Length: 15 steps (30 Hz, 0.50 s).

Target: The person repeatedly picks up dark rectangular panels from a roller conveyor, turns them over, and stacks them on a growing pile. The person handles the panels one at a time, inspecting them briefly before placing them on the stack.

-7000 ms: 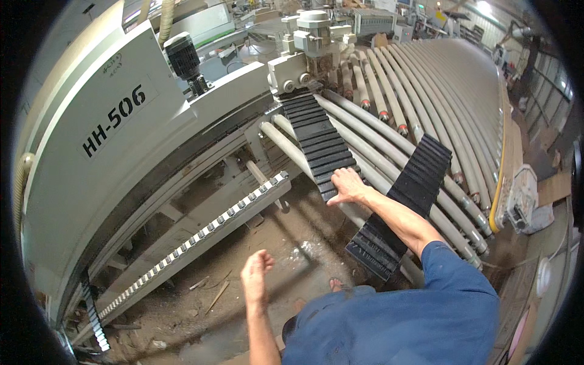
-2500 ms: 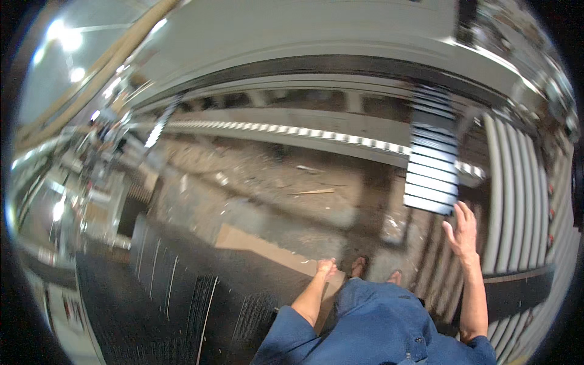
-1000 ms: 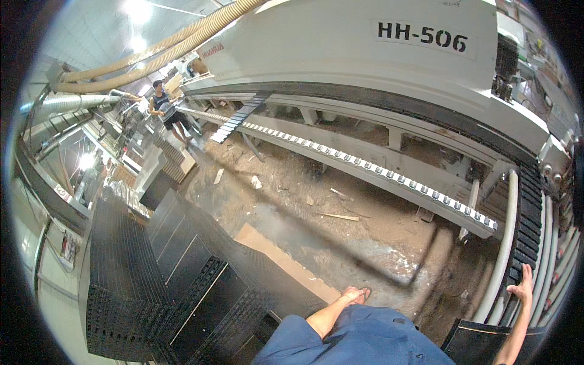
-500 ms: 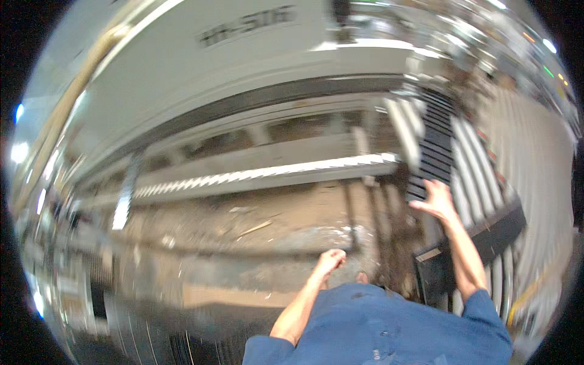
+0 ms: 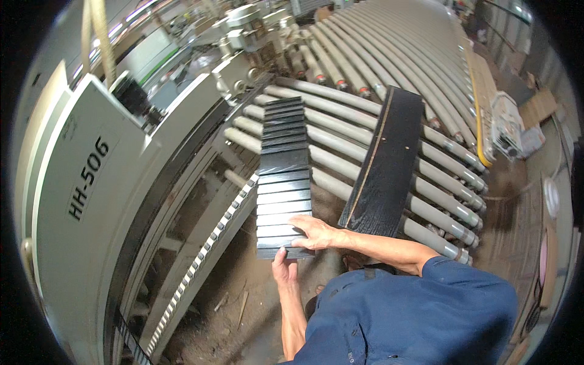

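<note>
A long black board [image 5: 284, 161] with grooves or slats running across it lies over the grey rollers, its near end by my body. My left hand [image 5: 285, 267] grips that near end, thumb on top and the other fingers hidden underneath. On the board's upper face, close to its right edge, rests my right hand [image 5: 315, 232], with fingers and thumb spread apart. Farther right, a plain dark board [image 5: 389, 152] with a pale long edge lies across the rollers, apart from both hands.
A large grey machine [image 5: 79, 176] fills the left, with a toothed light-coloured track [image 5: 201, 258] along its side. The roller conveyor [image 5: 389, 52] stretches away at the back right. A yellow rail [image 5: 479, 137] edges it. Scraps lie on the dirty floor [image 5: 234, 307].
My view has swung right toward the rollers. My left hand, away from the slatted board before, now holds its near end. My right hand stays on the board.
</note>
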Tool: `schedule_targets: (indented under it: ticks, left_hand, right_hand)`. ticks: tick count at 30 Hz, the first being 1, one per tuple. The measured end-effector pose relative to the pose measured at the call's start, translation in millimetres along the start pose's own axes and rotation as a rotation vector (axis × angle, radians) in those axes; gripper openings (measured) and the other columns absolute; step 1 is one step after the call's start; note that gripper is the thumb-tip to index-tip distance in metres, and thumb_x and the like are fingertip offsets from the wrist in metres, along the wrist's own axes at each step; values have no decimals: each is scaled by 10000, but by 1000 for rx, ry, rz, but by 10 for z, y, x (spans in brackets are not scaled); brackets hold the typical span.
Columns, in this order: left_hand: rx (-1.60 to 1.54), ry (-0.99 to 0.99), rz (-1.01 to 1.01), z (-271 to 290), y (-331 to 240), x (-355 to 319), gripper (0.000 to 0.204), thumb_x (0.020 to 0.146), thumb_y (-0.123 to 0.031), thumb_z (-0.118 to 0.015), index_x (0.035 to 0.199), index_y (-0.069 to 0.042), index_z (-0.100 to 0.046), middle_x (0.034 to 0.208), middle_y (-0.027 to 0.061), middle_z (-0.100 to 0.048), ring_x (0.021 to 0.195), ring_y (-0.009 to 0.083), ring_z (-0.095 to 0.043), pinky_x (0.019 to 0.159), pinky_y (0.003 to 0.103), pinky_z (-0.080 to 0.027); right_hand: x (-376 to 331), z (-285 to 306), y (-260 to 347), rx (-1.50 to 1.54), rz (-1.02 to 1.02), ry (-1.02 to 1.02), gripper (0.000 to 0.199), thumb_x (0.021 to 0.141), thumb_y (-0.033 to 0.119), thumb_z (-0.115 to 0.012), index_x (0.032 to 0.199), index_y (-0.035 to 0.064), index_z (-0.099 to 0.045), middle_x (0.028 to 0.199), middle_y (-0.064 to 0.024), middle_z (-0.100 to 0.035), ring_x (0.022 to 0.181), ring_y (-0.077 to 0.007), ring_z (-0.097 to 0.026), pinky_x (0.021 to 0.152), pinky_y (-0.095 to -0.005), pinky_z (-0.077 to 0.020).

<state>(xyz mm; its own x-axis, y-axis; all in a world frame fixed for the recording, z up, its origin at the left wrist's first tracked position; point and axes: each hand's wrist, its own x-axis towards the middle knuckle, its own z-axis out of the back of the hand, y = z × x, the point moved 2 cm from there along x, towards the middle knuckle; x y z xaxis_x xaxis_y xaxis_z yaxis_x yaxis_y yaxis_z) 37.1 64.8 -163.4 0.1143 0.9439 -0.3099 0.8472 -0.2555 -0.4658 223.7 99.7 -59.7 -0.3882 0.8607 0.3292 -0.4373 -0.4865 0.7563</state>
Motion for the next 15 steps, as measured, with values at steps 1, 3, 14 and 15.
schedule_targets:
  ticks: [1,3,14,15]
  left_hand:
    - [48,-29,-56,-230,-51,-107,410,796,3,-669,1197,25,-591,1128,102,-658,1060,243,-609,1018,409,-438]
    - [95,-23,7,-140,-159,-185,433,776,16,-682,1198,28,-588,1128,101,-653,1034,233,-615,1003,409,-444]
    - [116,205,215,-1092,133,-786,682,742,-51,-728,1372,-37,-467,1280,113,-593,1187,291,-562,1060,467,-423]
    - [126,240,255,-1168,240,-782,688,743,-57,-730,1375,-42,-462,1285,109,-587,1183,289,-560,1053,469,-423]
  right_hand:
    - [-53,66,-43,43,-15,-113,614,776,257,-730,1264,-58,-531,1310,-250,-535,1247,-403,-492,1079,-436,-389]
    - [-65,289,181,-21,14,-312,511,765,177,-722,1204,-38,-573,1258,-215,-559,1191,-378,-528,1048,-433,-412]
    - [-658,1277,-143,141,-610,-928,953,890,471,-654,1483,-106,-181,1507,-330,-283,1428,-377,-285,1172,-381,-241]
    - [-788,1330,-231,75,-627,-974,928,894,404,-675,1490,-100,-172,1504,-301,-318,1414,-335,-318,1152,-365,-268]
